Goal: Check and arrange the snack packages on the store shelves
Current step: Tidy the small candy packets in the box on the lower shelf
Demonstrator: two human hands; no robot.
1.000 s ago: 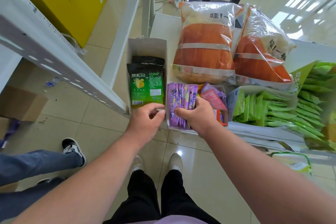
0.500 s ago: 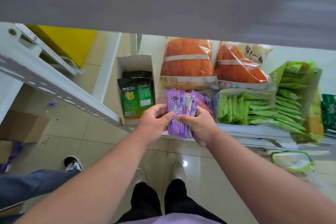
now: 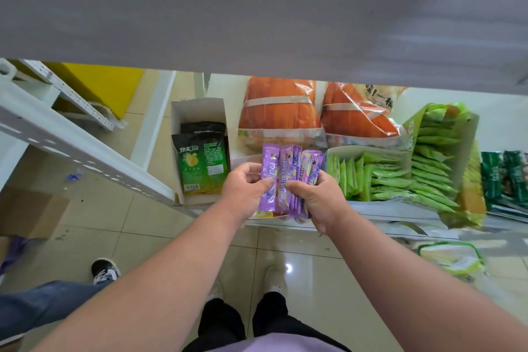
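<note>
Several slim purple snack packets (image 3: 288, 171) stand fanned upright in front of the low white shelf (image 3: 400, 208). My left hand (image 3: 245, 191) pinches the leftmost purple packet with thumb and fingers. My right hand (image 3: 317, 200) grips the remaining bunch from the right. The packets are held just above their white display box (image 3: 243, 158), which my hands mostly hide. Black-and-green pouches (image 3: 201, 163) lie in an open white box to the left.
Two big orange bags (image 3: 278, 111) lie behind on the shelf. Green packets (image 3: 380, 177) fill boxes to the right, and dark green packs (image 3: 503, 177) sit at the far right. A grey shelf board (image 3: 257, 14) overhangs above. Another person's shoe (image 3: 104, 270) stands on the floor at left.
The view dropped beneath the upper shelf. My left hand came across and took hold of the purple packets, which both hands lifted and fanned above their box.
</note>
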